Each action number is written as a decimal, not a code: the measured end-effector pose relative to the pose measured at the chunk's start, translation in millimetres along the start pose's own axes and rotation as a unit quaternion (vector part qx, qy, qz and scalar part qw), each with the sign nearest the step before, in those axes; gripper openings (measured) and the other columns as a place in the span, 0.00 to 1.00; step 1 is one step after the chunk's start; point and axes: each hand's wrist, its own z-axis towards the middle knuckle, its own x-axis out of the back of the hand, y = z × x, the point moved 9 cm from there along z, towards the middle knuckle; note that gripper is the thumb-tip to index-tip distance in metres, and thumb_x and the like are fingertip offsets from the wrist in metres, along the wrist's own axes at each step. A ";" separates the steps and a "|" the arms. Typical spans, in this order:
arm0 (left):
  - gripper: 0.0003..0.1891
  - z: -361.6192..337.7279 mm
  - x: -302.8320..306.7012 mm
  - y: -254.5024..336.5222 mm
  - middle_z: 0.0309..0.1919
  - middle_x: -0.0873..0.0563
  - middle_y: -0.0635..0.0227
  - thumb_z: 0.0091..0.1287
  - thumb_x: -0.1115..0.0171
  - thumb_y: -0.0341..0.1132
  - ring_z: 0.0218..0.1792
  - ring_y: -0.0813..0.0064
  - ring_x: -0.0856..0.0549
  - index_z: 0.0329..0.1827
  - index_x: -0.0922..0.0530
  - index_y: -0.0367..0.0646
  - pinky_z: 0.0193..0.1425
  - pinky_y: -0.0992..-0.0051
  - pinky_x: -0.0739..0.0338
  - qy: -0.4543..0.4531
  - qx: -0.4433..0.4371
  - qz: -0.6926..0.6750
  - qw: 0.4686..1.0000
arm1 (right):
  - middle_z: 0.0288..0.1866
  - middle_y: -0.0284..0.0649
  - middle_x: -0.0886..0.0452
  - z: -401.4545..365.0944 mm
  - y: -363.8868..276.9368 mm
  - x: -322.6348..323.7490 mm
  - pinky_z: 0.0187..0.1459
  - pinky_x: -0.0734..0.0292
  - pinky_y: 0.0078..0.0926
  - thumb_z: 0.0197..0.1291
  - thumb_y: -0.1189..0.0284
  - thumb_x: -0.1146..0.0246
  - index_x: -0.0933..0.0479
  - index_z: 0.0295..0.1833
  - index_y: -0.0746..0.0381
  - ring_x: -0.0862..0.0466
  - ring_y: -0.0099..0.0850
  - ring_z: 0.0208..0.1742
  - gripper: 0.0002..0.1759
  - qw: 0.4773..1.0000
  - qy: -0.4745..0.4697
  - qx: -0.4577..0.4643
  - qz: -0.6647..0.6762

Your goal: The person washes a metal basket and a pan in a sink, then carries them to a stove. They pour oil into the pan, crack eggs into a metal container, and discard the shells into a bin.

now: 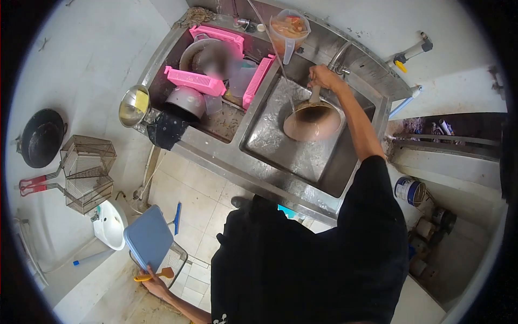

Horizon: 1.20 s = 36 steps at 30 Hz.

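My right hand [322, 77] is closed round the handle of a frying pan [314, 123] that is tilted in the right basin of the steel sink [259, 171]. A thin stream of water runs down beside the pan, whose outline is blurred. Down at the lower left, my left hand [155, 285] grips a spatula [167, 272] with a yellow-orange handle and a brown head. That hand is right at the edge of a blue chair [148, 237] with a metal frame.
Pink baskets [194, 81] and a grey pot [185, 102] crowd the left basin. A clear measuring jug [290, 32] stands behind the sink by the tap [340, 56]. On the left wall hang a dark pan [43, 137] and fryer baskets [89, 170], above a white washbasin [112, 224].
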 end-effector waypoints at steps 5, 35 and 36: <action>0.21 -6.1 -3.3 14.3 0.32 0.19 0.52 0.72 0.41 0.47 0.32 0.57 0.21 0.47 0.22 0.33 0.37 0.63 0.27 0.002 -0.015 -0.052 0.999 | 0.44 0.47 0.14 5.4 -61.2 -40.1 0.49 0.19 0.36 0.49 0.69 0.29 0.16 0.44 0.61 0.13 0.39 0.46 0.15 0.884 -0.227 0.023 -0.408; 0.21 -21.3 -25.3 -9.9 0.33 0.17 0.54 0.73 0.43 0.47 0.32 0.59 0.19 0.49 0.22 0.33 0.37 0.64 0.25 0.020 -0.005 -0.095 0.995 | 0.51 0.42 0.14 -53.5 18.2 -12.7 0.52 0.20 0.41 0.53 0.42 0.35 0.15 0.50 0.56 0.15 0.42 0.53 0.31 0.918 -0.206 -0.166 -0.296; 0.21 -20.2 -23.6 -7.5 0.33 0.17 0.54 0.73 0.43 0.47 0.32 0.59 0.19 0.49 0.22 0.33 0.37 0.64 0.25 0.018 -0.007 -0.097 0.995 | 0.50 0.42 0.14 -56.2 22.5 -13.3 0.52 0.20 0.41 0.52 0.42 0.34 0.16 0.50 0.57 0.15 0.42 0.54 0.32 0.921 -0.208 -0.170 -0.283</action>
